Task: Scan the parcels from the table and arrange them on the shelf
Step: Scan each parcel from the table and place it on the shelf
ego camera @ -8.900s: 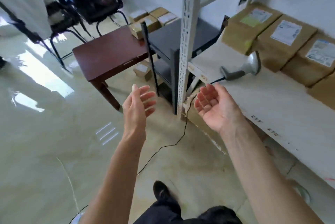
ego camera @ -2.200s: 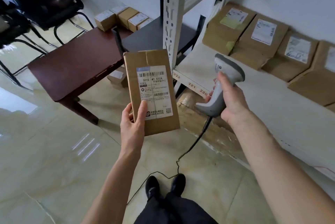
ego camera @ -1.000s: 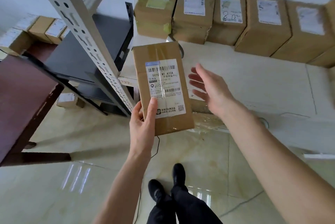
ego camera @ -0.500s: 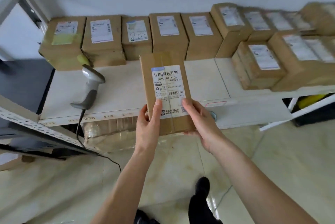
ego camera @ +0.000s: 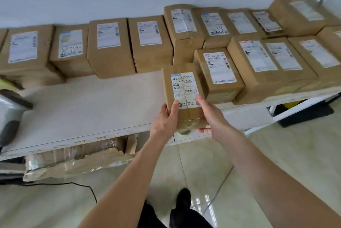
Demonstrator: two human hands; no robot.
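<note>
A brown cardboard parcel with a white printed barcode label on its upper face is gripped at its near end by both hands over the front edge of the white shelf board. The left hand wraps the near left corner, thumb lying across the top face beside the label and the other fingers curled out of sight under the box. The right hand clasps the near right corner, its thumb resting on the label's lower right corner, the remaining fingers bent beneath the near end. Most of the parcel reaches out beyond the fingers toward the back of the shelf; whether its underside touches the board cannot be told. Its right side sits just beside a smaller brown labelled box, which starts a front row of cartons running to the shelf's right end. A back row of brown labelled cartons lines the rear edge against the white wall. At the shelf's left edge lies a grey handheld scanner, partly cut off. Crumpled flattened cardboard wrapped in clear film sits under the front edge, and a black cable trails across the glossy tiled floor.
</note>
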